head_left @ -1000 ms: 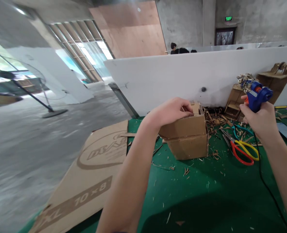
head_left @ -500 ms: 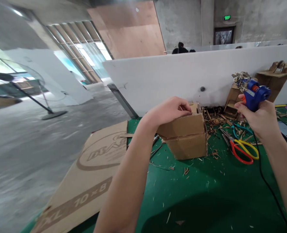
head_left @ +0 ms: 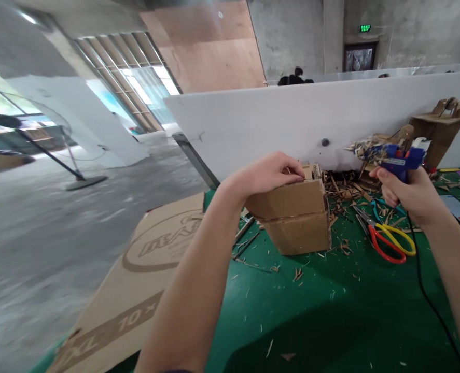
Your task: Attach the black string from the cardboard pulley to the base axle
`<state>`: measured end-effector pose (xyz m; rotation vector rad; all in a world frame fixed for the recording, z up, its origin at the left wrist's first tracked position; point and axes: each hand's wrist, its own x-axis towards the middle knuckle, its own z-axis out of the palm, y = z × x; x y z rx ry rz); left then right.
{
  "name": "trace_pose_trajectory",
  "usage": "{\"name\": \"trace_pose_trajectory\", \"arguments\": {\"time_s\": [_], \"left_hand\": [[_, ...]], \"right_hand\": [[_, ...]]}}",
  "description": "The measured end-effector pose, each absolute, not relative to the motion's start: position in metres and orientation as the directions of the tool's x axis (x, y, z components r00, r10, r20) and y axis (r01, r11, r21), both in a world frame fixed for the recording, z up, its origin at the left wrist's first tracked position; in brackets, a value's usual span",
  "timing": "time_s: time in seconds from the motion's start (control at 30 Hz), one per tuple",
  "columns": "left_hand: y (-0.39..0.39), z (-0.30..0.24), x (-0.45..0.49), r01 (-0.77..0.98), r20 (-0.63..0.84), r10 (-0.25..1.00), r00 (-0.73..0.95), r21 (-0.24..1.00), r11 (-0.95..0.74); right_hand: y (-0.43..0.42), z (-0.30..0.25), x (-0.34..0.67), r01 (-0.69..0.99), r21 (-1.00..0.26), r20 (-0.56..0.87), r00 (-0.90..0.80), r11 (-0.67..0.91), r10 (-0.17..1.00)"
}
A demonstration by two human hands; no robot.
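Cardboard box [head_left: 297, 220], small and brown, stands near the middle of a green table [head_left: 331, 321] littered with scraps. A large flat cardboard sheet [head_left: 136, 290] lies at eight o'clock. Left hand [head_left: 266, 173] presses on the box's top, fingers curled over its far edge. Right hand [head_left: 408, 194], at two o'clock and well apart, is clenched around a blue hot glue gun [head_left: 395, 158], nozzle pointing left toward the box. Scissors [head_left: 389, 241] lie just below. This looks like steadying for glue; bringing the nozzle in would call for keeping fingers clear.

Glue gun [head_left: 395, 159]: tipped down from roughly 10 o'clock; nozzle now levelled at 9 o'clock.
Right hand [head_left: 406, 194]: shifted slightly toward 9 o'clock, brought nearer the cardboard box [head_left: 295, 217].
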<state>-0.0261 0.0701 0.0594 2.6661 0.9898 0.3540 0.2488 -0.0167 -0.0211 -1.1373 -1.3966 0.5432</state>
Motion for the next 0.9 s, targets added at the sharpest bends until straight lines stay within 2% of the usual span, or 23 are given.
{"name": "trace_pose_trajectory", "arguments": {"time_s": [0.1, 0.2, 0.3, 0.57, 0.9], "left_hand": [[0.0746, 0.0612, -0.0305, 0.583, 0.103, 0.64, 0.761, 0.323, -0.745], [0.0769, 0.0611, -0.0324, 0.584, 0.087, 0.635, 0.768, 0.313, -0.749], [0.0761, 0.0601, -0.0306, 0.596, 0.078, 0.643, 0.762, 0.302, -0.744], [0.0718, 0.0577, -0.0278, 0.622, 0.107, 0.687, 0.719, 0.341, -0.705], [0.072, 0.0571, -0.0284, 0.628, 0.094, 0.703, 0.705, 0.379, -0.68]], "right_hand": [[-0.0217, -0.0224, 0.2473, 0.232, -0.908, 0.36, 0.002, 0.35, 0.933], [-0.0235, -0.024, 0.2463, 0.2, -0.921, 0.324, -0.076, 0.333, 0.943], [-0.0221, -0.026, 0.2481, 0.213, -0.924, 0.305, -0.096, 0.319, 0.947], [-0.0185, -0.0264, 0.2478, 0.378, -0.881, 0.256, -0.124, 0.284, 0.959], [-0.0157, -0.0292, 0.2458, 0.385, -0.879, 0.253, -0.125, 0.282, 0.959]]}}
